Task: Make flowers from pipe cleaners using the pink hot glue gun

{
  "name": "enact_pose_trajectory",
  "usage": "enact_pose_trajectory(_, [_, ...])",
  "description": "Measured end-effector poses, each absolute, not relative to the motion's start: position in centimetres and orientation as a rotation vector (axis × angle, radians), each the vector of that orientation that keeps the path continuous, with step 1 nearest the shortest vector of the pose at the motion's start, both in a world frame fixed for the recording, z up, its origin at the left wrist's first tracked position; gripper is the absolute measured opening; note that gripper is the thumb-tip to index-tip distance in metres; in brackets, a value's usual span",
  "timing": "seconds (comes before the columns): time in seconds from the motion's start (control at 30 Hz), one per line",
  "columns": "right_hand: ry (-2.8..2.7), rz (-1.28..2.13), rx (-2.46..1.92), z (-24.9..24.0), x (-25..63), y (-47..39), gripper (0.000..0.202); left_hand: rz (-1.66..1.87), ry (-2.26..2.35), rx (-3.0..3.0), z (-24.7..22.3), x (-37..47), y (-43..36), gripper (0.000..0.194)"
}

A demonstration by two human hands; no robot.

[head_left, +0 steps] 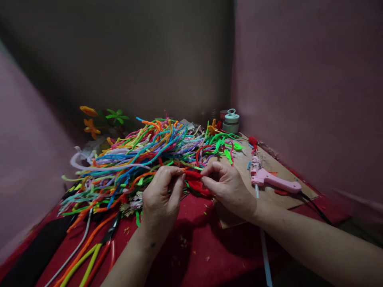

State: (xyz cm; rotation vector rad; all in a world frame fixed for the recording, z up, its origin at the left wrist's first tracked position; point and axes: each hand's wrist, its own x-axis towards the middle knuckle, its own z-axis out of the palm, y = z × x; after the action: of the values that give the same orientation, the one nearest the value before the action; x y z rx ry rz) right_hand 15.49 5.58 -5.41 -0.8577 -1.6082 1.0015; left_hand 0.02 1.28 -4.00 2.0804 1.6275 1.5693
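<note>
A short red fuzzy piece (193, 175) is stretched between my two hands in the middle of the view. My left hand (163, 197) pinches its left end between thumb and forefinger. At its right end, the thumb and forefinger of my right hand (229, 189) are closed on it. Just below lies another red fuzzy piece (199, 187), partly hidden by my right fingers. Behind my hands spreads a big heap of coloured pipe cleaners (134, 155).
A pink glue gun (273, 180) with a glue stick rests on a brown board (296, 195) at the right. Pliers (110, 231) lie lower left on the red cloth (191, 247). Fuzzy orange flowers (91, 127) and a lidded jar (231, 121) stand behind.
</note>
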Motion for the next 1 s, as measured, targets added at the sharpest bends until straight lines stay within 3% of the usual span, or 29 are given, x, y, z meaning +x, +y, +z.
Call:
enact_pose_trajectory(0.77, [-1.51,1.257,-0.751,-5.03,15.46,5.22,0.007,1.549,1.625,1.841,-3.65,0.52,0.73,0.004])
enact_pose_trajectory(1.0, [-1.696,0.809,-0.734,-5.29,15.87,5.59,0.01,1.578,1.515,1.821,-3.27,0.47,0.42,0.008])
